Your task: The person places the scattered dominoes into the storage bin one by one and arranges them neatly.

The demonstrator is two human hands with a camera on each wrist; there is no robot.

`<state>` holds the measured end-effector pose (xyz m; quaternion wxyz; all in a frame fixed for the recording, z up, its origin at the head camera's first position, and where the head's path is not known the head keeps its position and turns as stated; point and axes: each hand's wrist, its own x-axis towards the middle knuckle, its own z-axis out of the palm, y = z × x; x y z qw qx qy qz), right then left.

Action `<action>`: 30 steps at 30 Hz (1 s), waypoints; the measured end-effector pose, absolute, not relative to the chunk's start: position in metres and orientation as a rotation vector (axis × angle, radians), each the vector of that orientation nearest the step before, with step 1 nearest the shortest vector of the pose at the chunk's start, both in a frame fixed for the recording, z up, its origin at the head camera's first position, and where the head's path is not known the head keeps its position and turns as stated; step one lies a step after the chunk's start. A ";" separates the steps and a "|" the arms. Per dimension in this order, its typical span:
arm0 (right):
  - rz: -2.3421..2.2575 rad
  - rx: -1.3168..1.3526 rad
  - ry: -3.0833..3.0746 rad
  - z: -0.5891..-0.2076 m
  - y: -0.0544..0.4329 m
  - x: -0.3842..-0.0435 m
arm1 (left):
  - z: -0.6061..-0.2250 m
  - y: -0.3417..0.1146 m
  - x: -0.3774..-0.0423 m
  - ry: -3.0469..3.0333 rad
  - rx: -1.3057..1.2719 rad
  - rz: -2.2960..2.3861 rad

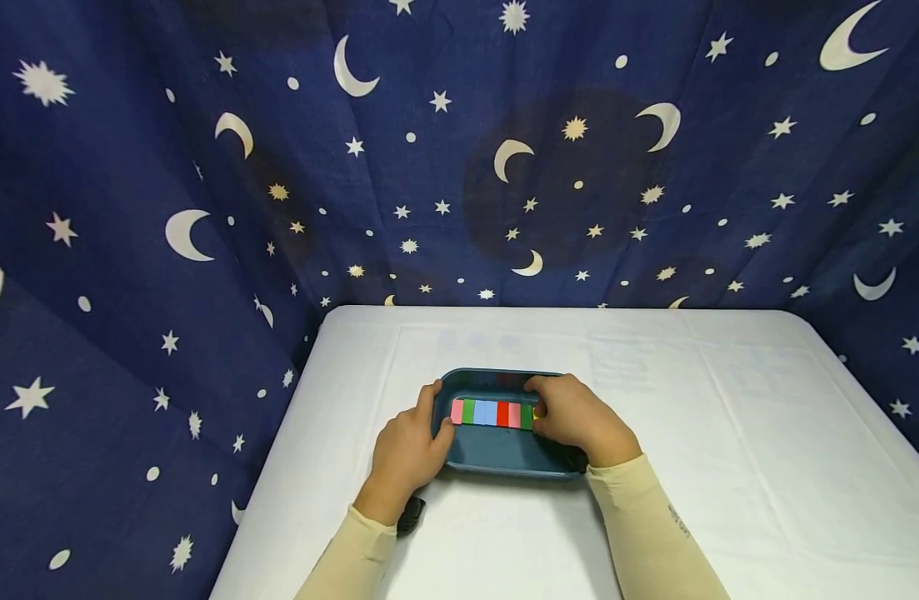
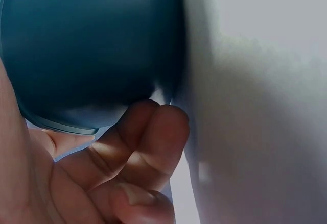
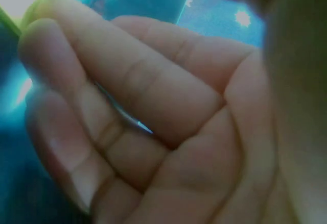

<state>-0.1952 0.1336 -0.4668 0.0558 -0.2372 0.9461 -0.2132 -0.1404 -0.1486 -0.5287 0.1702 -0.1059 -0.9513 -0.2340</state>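
A dark teal tray (image 1: pixel 496 452) sits on the white table. Inside it runs a straight row of coloured blocks (image 1: pixel 491 413): pink, green, blue, red, pink again, green again and a yellow block (image 1: pixel 536 413) at the right end. My left hand (image 1: pixel 407 447) grips the tray's left end, thumb over the rim; the left wrist view shows curled fingers (image 2: pixel 158 137) against the tray's outer wall (image 2: pixel 92 40). Over the tray's right end, my right hand (image 1: pixel 582 417) pinches the yellow block, which is mostly hidden by the fingers. The right wrist view has its fingertips (image 3: pixel 43 35) at a yellow-green edge.
White cloth covers the table (image 1: pixel 729 450) on both sides of the tray. A dark blue curtain (image 1: pixel 444 167) with moons and stars hangs behind and at the sides. A small black device (image 1: pixel 410 517) shows beneath my left wrist.
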 end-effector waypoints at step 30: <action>-0.735 -0.822 2.817 -0.454 0.142 -0.190 | -0.527 -0.145 -0.138 -2.726 -0.272 -0.714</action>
